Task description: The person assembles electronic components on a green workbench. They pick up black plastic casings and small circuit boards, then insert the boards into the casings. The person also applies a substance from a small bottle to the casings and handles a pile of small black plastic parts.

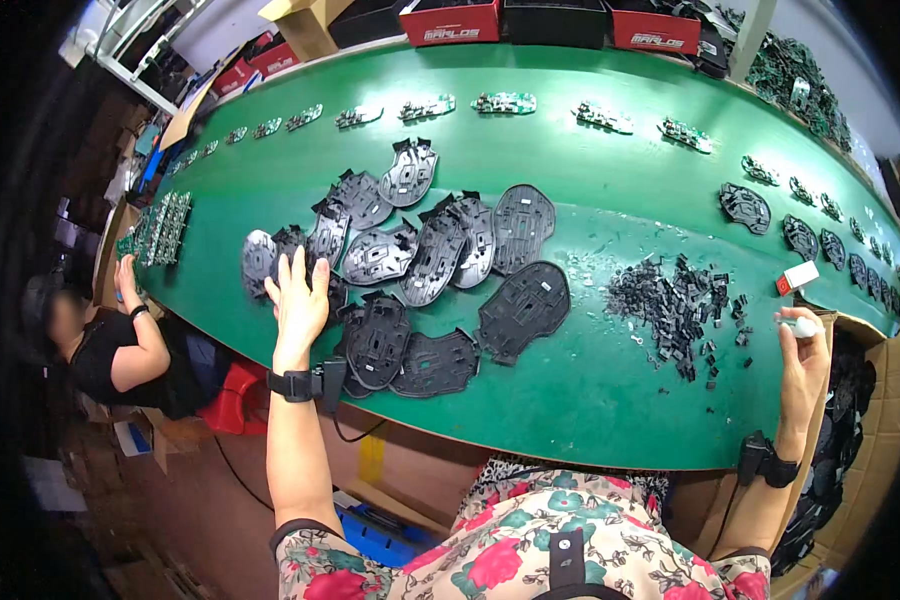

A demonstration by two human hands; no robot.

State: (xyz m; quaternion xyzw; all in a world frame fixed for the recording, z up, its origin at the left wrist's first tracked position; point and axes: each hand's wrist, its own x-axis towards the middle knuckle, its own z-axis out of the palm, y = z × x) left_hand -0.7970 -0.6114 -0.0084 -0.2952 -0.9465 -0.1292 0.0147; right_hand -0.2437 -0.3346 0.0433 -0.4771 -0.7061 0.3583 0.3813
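My left hand (300, 305) is open, its fingers spread over the left edge of a loose group of black plastic mouse-shaped shells (375, 340). It holds nothing that I can see. The shells under and beside the fingers are partly hidden by it. Off to the right, my right hand (805, 375) is closed, with thumb and fingers pinching a small white and clear object (799, 326) whose kind I cannot make out. A small red and white box (797, 278) stands just beyond that hand. To its left lies a spread of small black plastic pieces (675, 310).
A row of green circuit boards (504, 103) crosses the green table (590, 420). More black shells (744, 207) line the right side. A cardboard box (890, 400) with black parts stands at the right edge. Another person (135, 340) sits at left beside stacked boards (162, 230).
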